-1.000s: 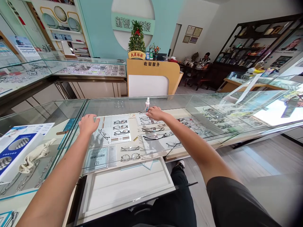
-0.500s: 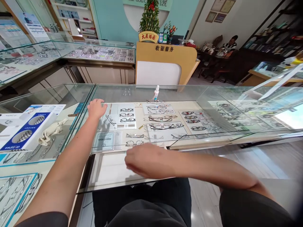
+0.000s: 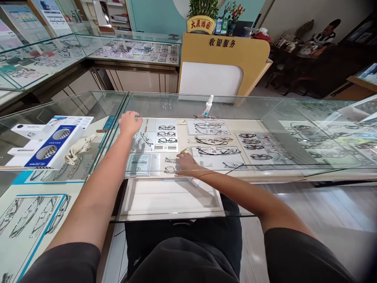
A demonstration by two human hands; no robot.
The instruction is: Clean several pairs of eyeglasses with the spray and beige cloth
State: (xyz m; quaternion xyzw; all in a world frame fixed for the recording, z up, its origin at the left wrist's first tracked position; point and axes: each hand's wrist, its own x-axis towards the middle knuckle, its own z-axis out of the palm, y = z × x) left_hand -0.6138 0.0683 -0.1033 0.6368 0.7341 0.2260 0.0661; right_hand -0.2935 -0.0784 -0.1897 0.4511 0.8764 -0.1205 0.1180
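Note:
My left hand rests on the glass top of the display counter with its fingers spread, holding nothing. Below it lie folded eyeglasses on a white card. My right hand is over the middle of the case, fingers a little apart and pointing down. At its fingertips is a pair of clear-lensed eyeglasses, partly covered by the hand; contact cannot be made out. Just beyond the hand lie dark-framed eyeglasses. In front of my body a shallow white drawer is pulled out.
A white spray bottle stands at the counter's far side. On the left are a blue and white box and a crumpled cloth. A yellow cashier desk stands beyond; a person sits at the far right.
My right hand has moved forward from above the drawer to the eyeglasses in the case. My left hand stays on the glass. The view has tilted downward.

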